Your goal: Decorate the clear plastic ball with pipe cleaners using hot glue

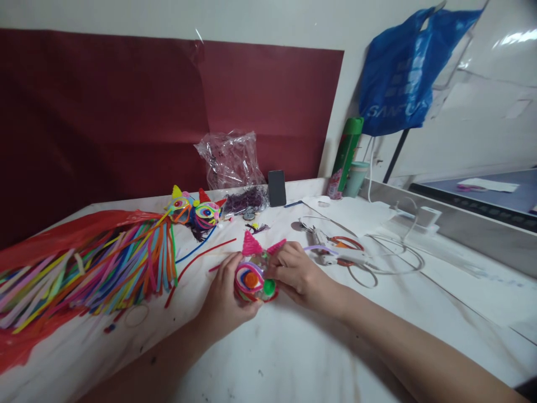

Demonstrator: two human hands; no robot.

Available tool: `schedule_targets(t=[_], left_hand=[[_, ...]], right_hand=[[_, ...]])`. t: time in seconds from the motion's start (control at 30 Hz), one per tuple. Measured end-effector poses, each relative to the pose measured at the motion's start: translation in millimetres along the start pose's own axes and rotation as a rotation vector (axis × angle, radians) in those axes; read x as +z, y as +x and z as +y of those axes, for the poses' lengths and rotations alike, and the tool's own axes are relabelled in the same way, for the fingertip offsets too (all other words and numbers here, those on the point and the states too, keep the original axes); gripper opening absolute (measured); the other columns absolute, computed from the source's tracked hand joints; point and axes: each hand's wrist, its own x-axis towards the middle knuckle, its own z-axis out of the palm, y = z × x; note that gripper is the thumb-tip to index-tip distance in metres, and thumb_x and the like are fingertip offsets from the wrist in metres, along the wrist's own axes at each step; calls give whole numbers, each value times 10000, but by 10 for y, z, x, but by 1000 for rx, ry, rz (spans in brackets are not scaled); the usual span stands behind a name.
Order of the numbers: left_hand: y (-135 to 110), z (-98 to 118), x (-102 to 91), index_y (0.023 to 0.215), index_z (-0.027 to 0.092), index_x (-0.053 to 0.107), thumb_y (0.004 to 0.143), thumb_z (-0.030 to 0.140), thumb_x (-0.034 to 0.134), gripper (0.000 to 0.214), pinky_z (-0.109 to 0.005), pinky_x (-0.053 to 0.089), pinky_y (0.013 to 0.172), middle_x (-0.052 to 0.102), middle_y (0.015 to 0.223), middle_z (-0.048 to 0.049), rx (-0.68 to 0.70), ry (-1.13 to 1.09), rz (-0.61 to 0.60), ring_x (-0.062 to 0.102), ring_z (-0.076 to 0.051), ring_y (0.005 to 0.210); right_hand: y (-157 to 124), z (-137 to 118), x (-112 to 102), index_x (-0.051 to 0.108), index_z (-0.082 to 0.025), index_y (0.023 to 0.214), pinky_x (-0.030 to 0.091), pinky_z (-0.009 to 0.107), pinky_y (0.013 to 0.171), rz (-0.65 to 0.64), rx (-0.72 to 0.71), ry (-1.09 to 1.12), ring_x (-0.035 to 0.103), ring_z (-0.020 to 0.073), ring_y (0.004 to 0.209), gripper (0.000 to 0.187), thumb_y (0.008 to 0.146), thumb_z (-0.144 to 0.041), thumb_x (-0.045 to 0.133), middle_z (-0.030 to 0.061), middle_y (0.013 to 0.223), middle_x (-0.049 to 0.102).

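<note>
— Table point(285, 358) is underlying the grip; and the toy point(251, 280)?
— Between hands: left hand point(226, 294) clasping its side, right hand point(297, 273) touching its edge, pinch unclear. Probably light, crushable; side holds are suiting.

On the white, marble-patterned table point(293, 358) before you lie a shiny red plastic sheet point(20, 348) under multicoloured fuzzy stems point(126, 268) and a lone red fuzzy stem point(210, 248); a tall green cylindrical can point(347, 154) stands behind.
</note>
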Motion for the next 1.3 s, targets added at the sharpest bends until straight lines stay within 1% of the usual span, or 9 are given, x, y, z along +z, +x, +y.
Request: schedule_targets(t=[0.1,0.2,0.3,0.4,0.63,0.77,1.03,1.3], left_hand=[[-2,13,-3,1354,177,329,599,219,708,846,-483,448,1006,485,1319,-177,-2,11,-1,489,-353,1245],[-5,22,2,1352,174,333,599,224,712,845,-479,451,1004,490,1314,-177,4,18,7,493,-353,1240],[-10,25,7,1354,175,327,602,223,710,846,-481,452,1004,484,1318,-180,11,31,7,488,-355,1245],[-14,24,9,1359,178,313,608,219,702,847,-481,452,1006,474,1322,-180,11,36,5,483,-353,1250],[-13,24,12,1357,172,298,614,195,679,835,-489,462,992,478,1307,-183,49,50,29,497,-344,1231],[-9,28,17,1349,159,311,629,197,665,803,-487,477,976,491,1291,-181,42,43,49,511,-337,1215],[2,28,28,1344,130,323,630,200,667,796,-483,480,977,497,1282,-195,29,39,49,513,-339,1210],[-5,33,27,1340,132,327,617,188,663,799,-486,478,979,499,1284,-195,37,50,56,511,-346,1216]], right_hand=[[7,-21,-26,648,-149,898,361,392,814,-32,-66,-98,491,216,849,245,961,-159,412,93,835,596],[10,-43,-34,651,-138,957,359,407,843,-61,-129,-161,485,214,853,309,986,-144,344,88,827,605],[6,-50,-19,646,-136,966,369,398,832,-72,-162,-190,485,215,851,338,1000,-151,310,91,837,620],[1,-48,4,645,-129,952,379,394,811,-59,-181,-197,489,220,853,334,999,-155,315,98,858,632],[1,-93,31,652,-115,902,410,372,745,-24,-178,-217,498,219,833,361,994,-137,304,114,839,621],[-10,-109,46,655,-107,860,413,362,719,6,-178,-240,499,221,808,354,984,-128,325,119,827,612],[-16,-104,109,645,-120,845,422,361,729,24,-158,-238,485,219,798,330,972,-122,340,125,855,614],[-16,-114,113,641,-121,861,416,363,730,9,-146,-245,488,218,790,324,966,-111,335,119,847,605]])
